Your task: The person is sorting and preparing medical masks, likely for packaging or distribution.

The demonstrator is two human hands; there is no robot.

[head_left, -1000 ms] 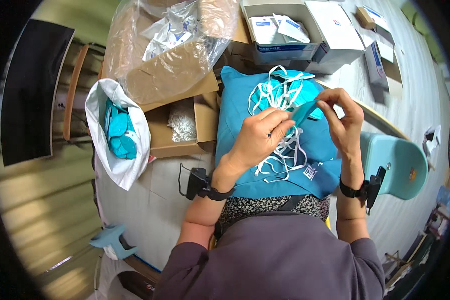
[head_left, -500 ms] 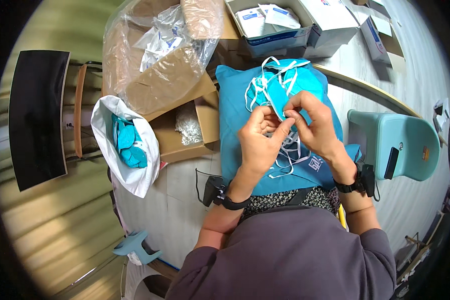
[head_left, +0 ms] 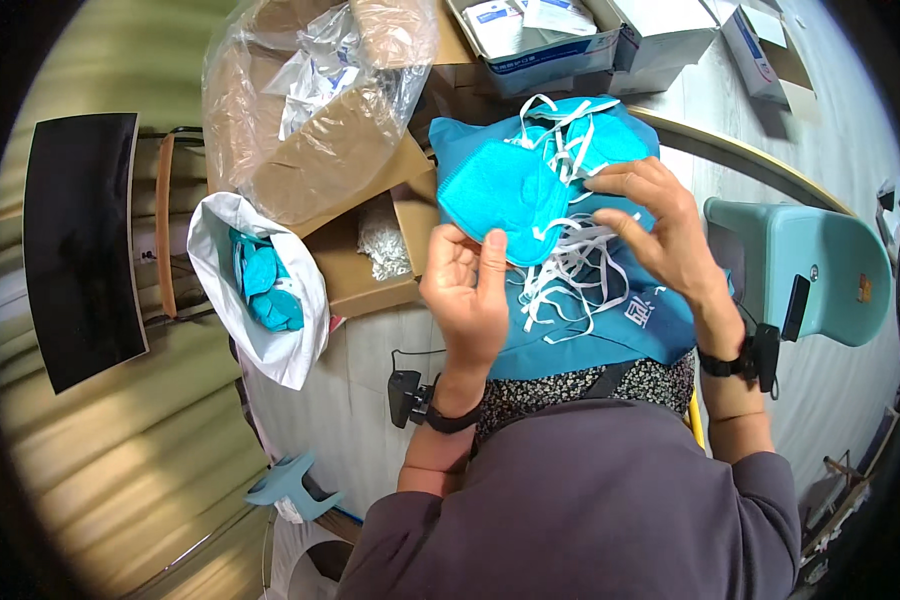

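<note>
A turquoise face mask [head_left: 500, 195] lies flat and tilted, its lower edge pinched between the thumb and fingers of my left hand [head_left: 467, 300]. My right hand [head_left: 667, 240] hovers to the right with thumb and fingers apart, its fingertips close to white straps. Behind the held mask, more turquoise masks [head_left: 610, 140] rest on a blue cloth [head_left: 615, 345] spread over my lap. A tangle of white straps [head_left: 565, 295] hangs down between my two hands. Whether the right fingertips touch a strap is unclear.
At the left stands a white bag [head_left: 315, 335] holding turquoise pieces. Beyond it is a carton with a clear plastic liner [head_left: 320, 170]. A smaller cardboard box [head_left: 375, 297] contains white bits. A box of packets [head_left: 550, 68] sits ahead; a pale-green stool [head_left: 840, 260] stands right.
Both hands were together at the mask's edge; now they are apart. My left hand has moved left and turned the mask broadside. My right hand has opened and shifted right.
</note>
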